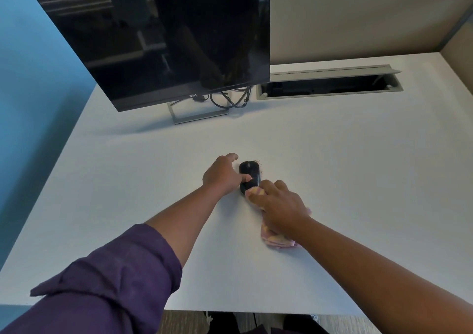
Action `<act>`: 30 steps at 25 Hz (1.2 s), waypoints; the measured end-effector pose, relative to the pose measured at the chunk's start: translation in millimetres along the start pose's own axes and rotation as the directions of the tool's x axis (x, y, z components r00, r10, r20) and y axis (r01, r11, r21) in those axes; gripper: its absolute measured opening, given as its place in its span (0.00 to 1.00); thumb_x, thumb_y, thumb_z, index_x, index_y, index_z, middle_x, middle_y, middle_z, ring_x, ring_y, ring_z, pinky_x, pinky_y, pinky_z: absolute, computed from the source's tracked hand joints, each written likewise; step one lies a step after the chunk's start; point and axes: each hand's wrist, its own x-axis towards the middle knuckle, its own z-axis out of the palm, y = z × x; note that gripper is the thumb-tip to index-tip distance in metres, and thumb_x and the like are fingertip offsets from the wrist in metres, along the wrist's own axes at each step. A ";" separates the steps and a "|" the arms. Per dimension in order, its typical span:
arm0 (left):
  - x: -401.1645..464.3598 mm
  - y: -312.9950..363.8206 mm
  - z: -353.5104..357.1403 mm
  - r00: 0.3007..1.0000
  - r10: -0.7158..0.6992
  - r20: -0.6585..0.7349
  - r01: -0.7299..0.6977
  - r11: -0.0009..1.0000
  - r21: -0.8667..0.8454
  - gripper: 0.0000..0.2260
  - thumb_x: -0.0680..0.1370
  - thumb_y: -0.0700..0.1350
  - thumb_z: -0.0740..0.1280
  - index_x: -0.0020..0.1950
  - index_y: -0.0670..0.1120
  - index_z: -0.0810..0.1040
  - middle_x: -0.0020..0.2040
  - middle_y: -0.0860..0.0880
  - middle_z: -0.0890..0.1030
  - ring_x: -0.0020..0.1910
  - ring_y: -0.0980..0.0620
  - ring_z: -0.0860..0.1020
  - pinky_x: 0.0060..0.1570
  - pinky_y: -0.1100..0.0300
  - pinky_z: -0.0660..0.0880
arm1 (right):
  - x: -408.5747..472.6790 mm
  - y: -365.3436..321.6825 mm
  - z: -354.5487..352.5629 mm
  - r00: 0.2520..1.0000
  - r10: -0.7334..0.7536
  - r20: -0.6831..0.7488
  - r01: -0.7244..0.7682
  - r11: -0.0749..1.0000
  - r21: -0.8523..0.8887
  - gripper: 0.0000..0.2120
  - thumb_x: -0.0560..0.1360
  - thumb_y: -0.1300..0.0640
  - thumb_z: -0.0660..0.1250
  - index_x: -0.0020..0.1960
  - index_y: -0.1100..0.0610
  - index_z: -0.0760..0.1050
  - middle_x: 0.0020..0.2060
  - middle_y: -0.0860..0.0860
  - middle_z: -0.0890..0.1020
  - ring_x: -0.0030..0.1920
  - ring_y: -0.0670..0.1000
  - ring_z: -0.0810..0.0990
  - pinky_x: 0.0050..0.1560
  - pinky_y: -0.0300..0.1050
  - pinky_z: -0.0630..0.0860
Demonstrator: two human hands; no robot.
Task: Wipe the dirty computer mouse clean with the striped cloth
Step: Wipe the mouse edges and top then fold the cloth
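A black computer mouse (249,173) lies near the middle of a white worktop (128,180), its long axis running from 6 o'clock to 12 o'clock, the button end with the scroll wheel pointing to 12, toward the far side of the worktop. Its shell is dark and matte, and a few reddish-brown specks sit on the worktop just off its far right corner, at about 1 o'clock. The left hand (222,175) grips the mouse from its 9 o'clock side, the thumb laid across the top of the shell and the other fingers curled along the left flank, though how they sit against it cannot be told. The right hand (277,205) comes in from 5 o'clock, fingers curled over a bunched striped cloth (275,239) in pale pink and yellow, pressing its leading fold against the near end of the mouse; the rest of the cloth trails beneath the wrist and rests on the worktop. A purple sleeve (115,277) is rolled above the left forearm. At 11 o'clock stands a dark Dell monitor (153,44) on a grey stand, black cables (230,100) looped behind its base, and at 1 o'clock an open cable tray (330,84) is set into the worktop.
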 end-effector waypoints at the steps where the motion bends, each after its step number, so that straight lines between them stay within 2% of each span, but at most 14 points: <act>1: 0.9 0.3 -1.1 1.000 0.002 0.004 -0.002 1.000 0.010 0.38 0.66 0.62 0.77 0.73 0.56 0.70 0.69 0.51 0.76 0.64 0.47 0.77 0.49 0.55 0.71 | -0.1 3.0 -0.7 1.000 0.005 0.018 -0.005 1.000 -0.028 0.26 0.76 0.59 0.64 0.72 0.41 0.71 0.64 0.49 0.71 0.59 0.56 0.69 0.37 0.47 0.71; 5: 4.9 0.5 -3.1 0.999 0.011 0.034 -0.012 0.999 0.047 0.40 0.65 0.63 0.78 0.74 0.56 0.68 0.70 0.51 0.74 0.65 0.47 0.76 0.49 0.55 0.69 | -8.0 29.7 -11.2 0.993 0.120 -0.002 -0.120 0.993 -0.005 0.23 0.76 0.58 0.62 0.69 0.40 0.72 0.63 0.48 0.71 0.59 0.54 0.68 0.41 0.49 0.75; 8: 3.7 7.3 -8.8 0.998 0.024 0.051 -0.029 0.994 0.109 0.40 0.66 0.61 0.78 0.75 0.55 0.67 0.69 0.51 0.73 0.64 0.47 0.76 0.48 0.55 0.70 | -12.2 45.2 -24.5 0.973 0.213 -0.085 -0.189 0.955 0.228 0.22 0.78 0.53 0.62 0.69 0.36 0.71 0.65 0.45 0.72 0.61 0.53 0.71 0.45 0.47 0.75; 10: 1.0 20.5 -12.1 0.994 0.111 -0.001 -0.109 0.981 0.161 0.34 0.69 0.57 0.77 0.71 0.54 0.70 0.64 0.50 0.74 0.59 0.47 0.77 0.46 0.56 0.70 | -10.6 53.0 -37.8 0.953 0.286 -0.099 -0.226 0.890 0.397 0.24 0.78 0.47 0.65 0.72 0.35 0.69 0.67 0.44 0.71 0.64 0.53 0.71 0.53 0.47 0.74; 11: -1.0 31.4 -12.2 0.984 0.169 -0.054 -0.162 0.980 0.111 0.28 0.71 0.57 0.76 0.68 0.53 0.73 0.60 0.51 0.76 0.55 0.49 0.77 0.44 0.57 0.70 | -8.6 56.5 -45.4 0.943 0.317 -0.102 -0.238 0.856 0.460 0.25 0.77 0.45 0.66 0.73 0.35 0.68 0.68 0.45 0.70 0.65 0.53 0.71 0.57 0.47 0.73; 13: -7.0 59.4 -11.6 0.983 0.180 -0.039 -0.184 0.943 -0.278 0.20 0.73 0.62 0.73 0.58 0.50 0.78 0.52 0.50 0.79 0.47 0.52 0.78 0.42 0.61 0.72 | -3.9 62.2 -62.2 0.917 0.380 -0.120 -0.251 0.784 0.567 0.28 0.77 0.43 0.68 0.75 0.38 0.66 0.70 0.47 0.70 0.67 0.54 0.72 0.63 0.50 0.73; 14: -11.9 75.8 -13.0 0.982 0.159 0.098 -0.085 0.848 -0.524 0.22 0.73 0.66 0.71 0.54 0.49 0.79 0.50 0.49 0.81 0.45 0.53 0.79 0.43 0.63 0.75 | -1.6 64.6 -71.2 0.903 0.411 -0.125 -0.253 0.744 0.618 0.29 0.77 0.43 0.69 0.76 0.40 0.65 0.72 0.48 0.69 0.68 0.55 0.71 0.66 0.53 0.73; 16: -20.1 101.8 -17.2 0.903 0.231 0.361 0.114 0.683 -0.722 0.26 0.72 0.70 0.69 0.54 0.49 0.79 0.51 0.49 0.84 0.45 0.51 0.81 0.48 0.58 0.78 | 1.0 69.3 -89.0 0.897 0.428 -0.114 -0.212 0.642 0.737 0.33 0.76 0.43 0.70 0.77 0.40 0.62 0.74 0.48 0.66 0.70 0.55 0.69 0.69 0.59 0.73; 18: -18.3 118.0 -16.5 0.828 0.380 0.411 0.094 0.629 -0.772 0.22 0.74 0.64 0.72 0.58 0.49 0.82 0.54 0.47 0.85 0.51 0.46 0.84 0.53 0.52 0.79 | 1.4 77.2 -106.1 0.905 0.405 -0.131 -0.113 0.525 0.844 0.34 0.73 0.45 0.69 0.76 0.37 0.61 0.75 0.47 0.64 0.70 0.55 0.68 0.67 0.60 0.75; 19: -15.2 124.0 -16.7 0.792 0.453 0.408 0.068 0.599 -0.798 0.20 0.76 0.59 0.73 0.61 0.48 0.82 0.57 0.44 0.85 0.56 0.43 0.83 0.57 0.49 0.78 | 1.7 83.4 -114.1 0.901 0.407 -0.147 -0.072 0.476 0.877 0.35 0.71 0.46 0.68 0.76 0.37 0.61 0.75 0.46 0.64 0.70 0.55 0.69 0.65 0.57 0.78; 22: -3.3 140.3 -21.6 0.738 0.538 0.408 0.120 0.491 -0.863 0.19 0.79 0.52 0.72 0.67 0.44 0.80 0.63 0.37 0.81 0.63 0.37 0.80 0.65 0.42 0.75 | 3.6 106.8 -131.7 0.894 0.436 -0.105 -0.047 0.324 0.945 0.39 0.71 0.48 0.72 0.78 0.39 0.59 0.72 0.47 0.67 0.64 0.51 0.76 0.52 0.39 0.82; 25: 15.6 153.8 -24.2 0.743 0.488 0.457 0.227 0.458 -0.859 0.20 0.80 0.53 0.69 0.68 0.44 0.78 0.63 0.38 0.81 0.63 0.37 0.79 0.65 0.41 0.75 | 11.0 133.3 -132.5 0.940 0.341 -0.025 -0.023 0.136 0.990 0.31 0.71 0.45 0.75 0.70 0.49 0.70 0.62 0.52 0.81 0.58 0.57 0.83 0.55 0.49 0.83; 27: 29.4 160.2 -23.1 0.745 0.446 0.496 0.279 0.466 -0.839 0.20 0.80 0.54 0.68 0.68 0.44 0.77 0.62 0.38 0.82 0.62 0.37 0.80 0.63 0.42 0.77 | 16.9 145.4 -128.3 0.955 0.297 0.003 -0.017 0.044 0.999 0.26 0.71 0.45 0.76 0.65 0.54 0.76 0.56 0.56 0.84 0.57 0.59 0.85 0.54 0.54 0.83; 30: 49.5 173.6 -16.4 0.792 0.378 0.479 0.296 0.450 -0.843 0.20 0.80 0.56 0.67 0.66 0.45 0.78 0.58 0.40 0.84 0.58 0.40 0.83 0.57 0.45 0.80 | 31.2 157.3 -123.9 0.925 0.375 0.065 -0.060 -0.026 0.998 0.29 0.69 0.41 0.79 0.64 0.54 0.77 0.54 0.57 0.86 0.54 0.60 0.87 0.50 0.55 0.84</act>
